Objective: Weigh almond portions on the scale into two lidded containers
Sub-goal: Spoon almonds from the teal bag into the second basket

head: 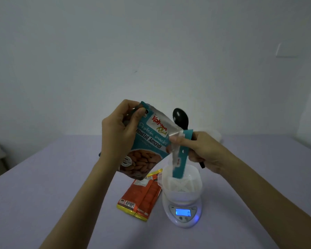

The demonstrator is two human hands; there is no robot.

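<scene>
Bag up at centre frame, my left hand gripping its upper-left corner, right hand pinching the strip with the spoon tucked in the same fist. Strip dangles over the container on the scale, lower right of centre, right under my right hand, so I'd tip the bag rightward and down.

A single head-worn camera looks forward and down, close over the table.
</scene>
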